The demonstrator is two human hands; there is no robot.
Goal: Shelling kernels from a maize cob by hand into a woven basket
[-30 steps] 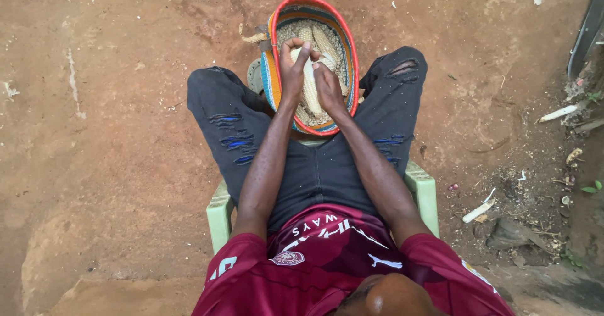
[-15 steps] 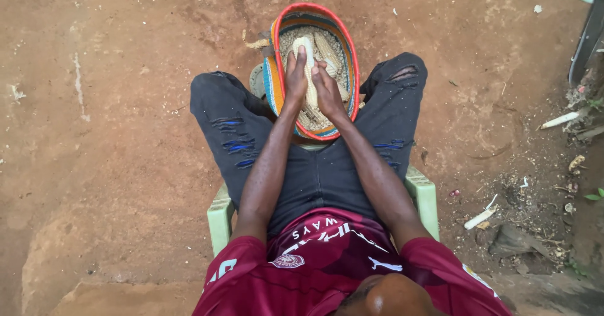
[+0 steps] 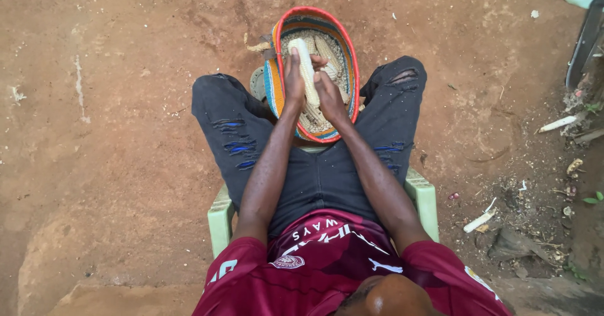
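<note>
I sit on a pale green plastic chair (image 3: 220, 218) with a woven basket (image 3: 274, 80) rimmed in red, orange and blue between my knees. The basket holds loose pale maize kernels and a few cobs (image 3: 330, 53). My left hand (image 3: 293, 80) and my right hand (image 3: 328, 96) both grip one pale maize cob (image 3: 304, 64), held lengthwise over the basket. The left hand is on its left side with the thumb on top. The right hand holds its lower end.
Bare reddish dirt ground lies all around. A sandal (image 3: 257, 83) peeks out left of the basket. Stripped cobs (image 3: 556, 124) and plant litter (image 3: 479, 220) lie scattered at the right, near a dark object (image 3: 582, 45) at the right edge.
The hands have shifted slightly on the cob over the basket, and the cob now shows longer above the fingers. The basket and legs stay in place.
</note>
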